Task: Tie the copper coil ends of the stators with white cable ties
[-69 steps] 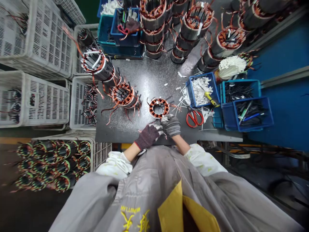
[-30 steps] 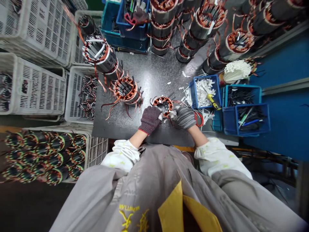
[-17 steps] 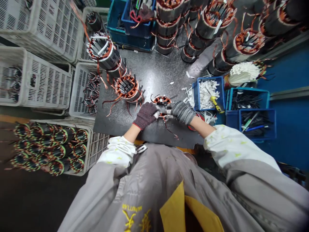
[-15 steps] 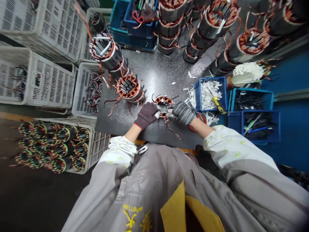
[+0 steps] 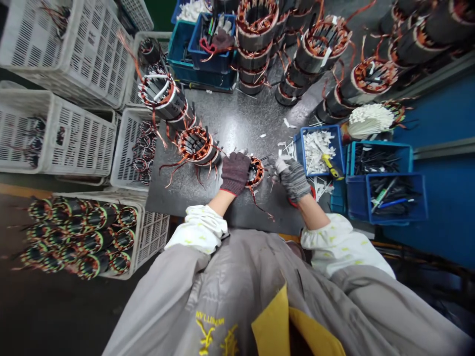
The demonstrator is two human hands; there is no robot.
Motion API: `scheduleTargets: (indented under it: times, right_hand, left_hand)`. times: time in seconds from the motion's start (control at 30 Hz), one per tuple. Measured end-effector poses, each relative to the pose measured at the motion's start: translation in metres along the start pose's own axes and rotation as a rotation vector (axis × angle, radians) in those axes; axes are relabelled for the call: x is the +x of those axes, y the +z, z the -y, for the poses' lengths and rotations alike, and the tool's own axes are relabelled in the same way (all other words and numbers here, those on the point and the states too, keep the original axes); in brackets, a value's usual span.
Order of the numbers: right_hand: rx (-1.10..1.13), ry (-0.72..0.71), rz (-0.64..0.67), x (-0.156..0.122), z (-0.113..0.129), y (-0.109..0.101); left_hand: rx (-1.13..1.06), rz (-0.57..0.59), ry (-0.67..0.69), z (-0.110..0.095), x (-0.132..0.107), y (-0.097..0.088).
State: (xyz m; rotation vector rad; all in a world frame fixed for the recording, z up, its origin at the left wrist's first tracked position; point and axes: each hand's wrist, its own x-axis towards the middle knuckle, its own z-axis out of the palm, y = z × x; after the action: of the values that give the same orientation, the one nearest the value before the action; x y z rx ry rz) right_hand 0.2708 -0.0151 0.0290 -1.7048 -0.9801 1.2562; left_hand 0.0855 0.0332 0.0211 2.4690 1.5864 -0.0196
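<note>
In the head view, a dark metal workbench (image 5: 237, 118) fills the middle ground, with pale slatted crates (image 5: 82, 133) at 9 to 10 o'clock and stacked wound cores (image 5: 253, 76) at 12 o'clock. A small wound ring (image 5: 261, 173) lies on the bench near the person's edge, its opening facing up; being round, it shows no long axis along the bench. A thin reddish lead (image 5: 256, 201) trails from it towards 5 o'clock. The left hand (image 5: 236, 172), in a maroon glove, is the nearer: it covers the ring's 9 o'clock side, so the ring lies at 3 o'clock from that palm. Its fingers point to 12; whether they clasp the ring cannot be told. The right hand (image 5: 293, 177), in a grey glove, sits apart from the ring at 3 o'clock, fingers partly curled and blurred; its contents cannot be determined. A blue bin (image 5: 339, 143) of white pieces (image 5: 317, 147) stands at 1 to 2 o'clock from it. A taller wound core (image 5: 208, 155) stands at 10 o'clock from the left hand.
</note>
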Motion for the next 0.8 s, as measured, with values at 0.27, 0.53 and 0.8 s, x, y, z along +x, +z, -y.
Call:
scheduleTargets:
  times: [0.27,0.53,0.8]
  right_hand:
    - [-1.067,-0.318,0.130,0.016,0.029,0.032]
    - [-1.415,-0.343,0.268,0.031,0.046,0.062]
    - [-1.047,-0.475,0.452,0.034,0.024,0.055]
  left_hand:
    - [-0.097,0.000,0.110,0.013,0.002,-0.004]
    - [-0.216,0.173,0.148,0.043,0.037,-0.006]
    - [-0.291,0.040,0.094,0.058,-0.007,0.002]
